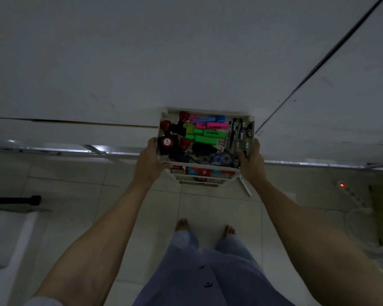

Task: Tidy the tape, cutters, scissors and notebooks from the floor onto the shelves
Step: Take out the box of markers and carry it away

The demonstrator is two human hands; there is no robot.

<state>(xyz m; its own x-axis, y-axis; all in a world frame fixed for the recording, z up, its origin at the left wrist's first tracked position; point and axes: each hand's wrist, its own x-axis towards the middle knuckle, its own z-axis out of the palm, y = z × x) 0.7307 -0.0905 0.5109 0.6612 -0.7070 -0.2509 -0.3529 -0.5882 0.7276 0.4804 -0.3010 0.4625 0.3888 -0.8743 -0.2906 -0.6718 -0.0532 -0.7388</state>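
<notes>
Dim light obscures detail. The white tiered shelf unit (pixel 205 173) stands against the wall; its lower tiers are mostly hidden beneath the top tray (pixel 164 115). The left hand (pixel 149 161) clasps the tray's left edge and the right hand (pixel 251 162) its right edge. Between the hands lie about four green highlighters (pixel 210 134), two pink, one blue, and one correction-tape dispenser (pixel 221 159) near the front rim. Bare floor tiles (pixel 142 206) lie open below the grip.

No lettering is legible; faint print on a green highlighter (pixel 213 134), at the tray's (pixel 205 164) twelve o'clock, stays unreadable.
</notes>
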